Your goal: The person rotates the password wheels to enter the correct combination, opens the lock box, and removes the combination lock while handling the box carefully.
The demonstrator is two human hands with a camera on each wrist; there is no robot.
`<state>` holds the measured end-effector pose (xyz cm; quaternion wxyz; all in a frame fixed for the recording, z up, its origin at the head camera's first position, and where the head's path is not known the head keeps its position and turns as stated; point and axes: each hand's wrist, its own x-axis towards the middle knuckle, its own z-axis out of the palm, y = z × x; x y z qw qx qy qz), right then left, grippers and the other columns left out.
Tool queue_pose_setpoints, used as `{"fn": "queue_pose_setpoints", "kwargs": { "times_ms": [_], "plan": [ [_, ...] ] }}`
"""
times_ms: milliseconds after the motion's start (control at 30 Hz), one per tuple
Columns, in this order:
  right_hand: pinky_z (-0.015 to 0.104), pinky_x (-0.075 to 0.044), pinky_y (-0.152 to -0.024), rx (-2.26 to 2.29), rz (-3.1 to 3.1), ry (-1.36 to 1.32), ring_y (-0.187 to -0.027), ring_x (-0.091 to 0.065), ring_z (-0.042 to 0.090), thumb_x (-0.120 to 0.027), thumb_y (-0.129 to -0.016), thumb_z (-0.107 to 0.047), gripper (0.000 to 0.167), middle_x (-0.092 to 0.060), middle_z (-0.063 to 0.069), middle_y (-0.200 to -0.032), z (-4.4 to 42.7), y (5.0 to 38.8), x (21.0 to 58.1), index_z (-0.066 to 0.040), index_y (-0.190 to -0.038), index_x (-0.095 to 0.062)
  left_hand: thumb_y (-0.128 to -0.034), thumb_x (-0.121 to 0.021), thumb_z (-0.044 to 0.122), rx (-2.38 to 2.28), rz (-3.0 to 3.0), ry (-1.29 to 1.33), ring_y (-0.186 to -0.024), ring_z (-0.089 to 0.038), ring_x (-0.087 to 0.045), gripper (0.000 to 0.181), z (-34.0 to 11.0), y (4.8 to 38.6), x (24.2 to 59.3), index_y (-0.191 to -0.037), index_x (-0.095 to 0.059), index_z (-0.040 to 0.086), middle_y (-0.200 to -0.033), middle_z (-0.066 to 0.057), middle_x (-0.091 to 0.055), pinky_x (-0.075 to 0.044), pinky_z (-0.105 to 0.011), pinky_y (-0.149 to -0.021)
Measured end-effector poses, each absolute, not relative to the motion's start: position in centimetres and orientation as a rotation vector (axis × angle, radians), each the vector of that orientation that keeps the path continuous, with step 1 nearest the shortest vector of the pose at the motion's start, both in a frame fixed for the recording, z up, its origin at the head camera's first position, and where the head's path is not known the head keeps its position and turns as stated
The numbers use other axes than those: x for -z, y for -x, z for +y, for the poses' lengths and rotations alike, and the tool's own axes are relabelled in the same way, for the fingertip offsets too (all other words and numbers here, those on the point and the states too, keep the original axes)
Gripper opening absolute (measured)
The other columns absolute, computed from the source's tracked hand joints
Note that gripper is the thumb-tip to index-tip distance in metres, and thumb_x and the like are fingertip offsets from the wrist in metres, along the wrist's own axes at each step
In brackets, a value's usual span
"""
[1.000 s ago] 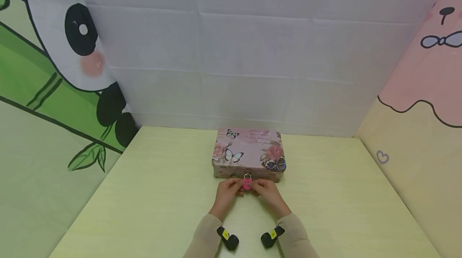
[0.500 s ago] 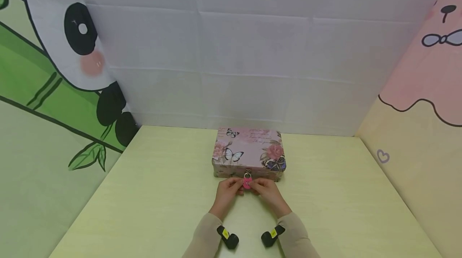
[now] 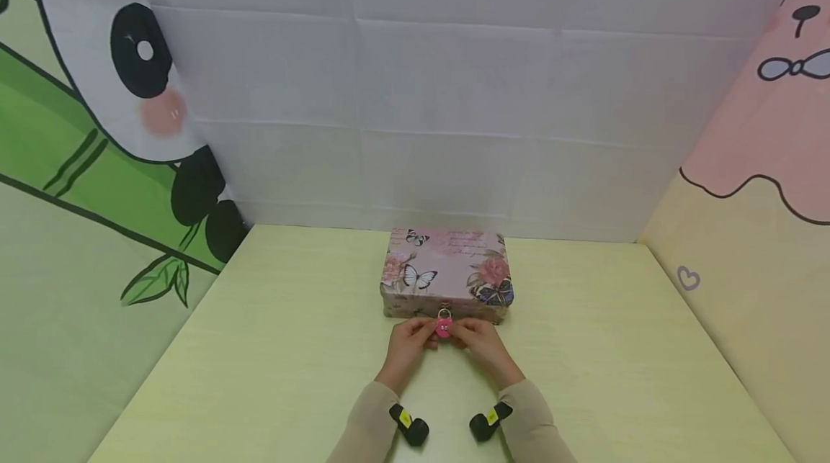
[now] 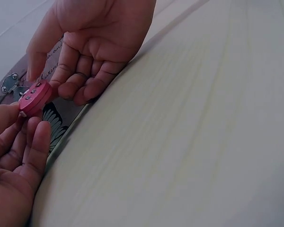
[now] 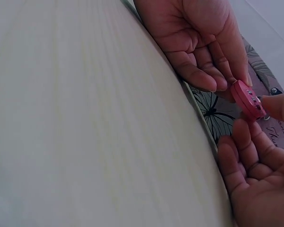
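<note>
My left hand [image 3: 410, 342] and right hand [image 3: 481, 342] each pinch the pink lock [image 3: 444, 328] between thumb and fingers, one from either side, so it sits right between my fingertips. Its small dials [image 4: 33, 91] show on its face, and its metal loop [image 3: 444, 312] reaches away from me to the clasp [image 3: 445, 304] on the box; I can't tell if it's hooked through. The box [image 3: 447, 261] lies closed just beyond my hands, on the table [image 3: 272, 348] that spreads out under my sleeves [image 3: 366, 423].
</note>
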<state>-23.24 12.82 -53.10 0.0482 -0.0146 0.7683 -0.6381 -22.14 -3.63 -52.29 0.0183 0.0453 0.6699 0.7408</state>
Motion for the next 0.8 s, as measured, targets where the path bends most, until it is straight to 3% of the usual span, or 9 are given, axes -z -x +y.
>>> {"fn": "queue_pose_setpoints", "kwargs": {
  "times_ms": [267,600,800],
  "plan": [
    [0.026,-0.053,-0.065,2.051,2.198,-0.006,-0.068,-0.057,0.014,-0.051,-0.102,-0.008,0.030,-0.061,0.004,-0.071,12.8,23.2,52.2,0.017,-0.093,-0.065,-0.0966,-0.059,-0.004,-2.329,2.042,-0.133,-0.063,-0.010,-0.062,0.020,-3.5,22.4,52.4,-0.101,-0.062,-0.023,-0.077,-0.011,-0.068,-0.057,-0.022,-0.062],
    [0.022,-0.052,-0.066,2.037,2.229,0.015,-0.069,-0.057,0.011,-0.057,-0.098,-0.011,0.029,-0.062,0.001,-0.073,12.9,23.6,53.3,0.016,-0.097,-0.068,-0.0966,-0.059,-0.003,-2.314,2.068,-0.124,-0.064,-0.011,-0.063,0.021,-3.5,22.3,52.2,-0.101,-0.062,-0.023,-0.078,-0.011,-0.069,-0.057,-0.023,-0.063],
    [0.028,-0.054,-0.069,2.014,2.224,0.103,-0.071,-0.058,0.013,-0.055,-0.098,-0.003,0.026,-0.066,0.008,-0.078,13.0,22.7,51.6,0.022,-0.098,-0.064,-0.0970,-0.060,-0.001,-2.322,2.064,-0.106,-0.063,-0.009,-0.062,0.021,-3.3,23.5,54.7,-0.102,-0.063,-0.022,-0.077,-0.008,-0.068,-0.056,-0.021,-0.062]
  ]
}}
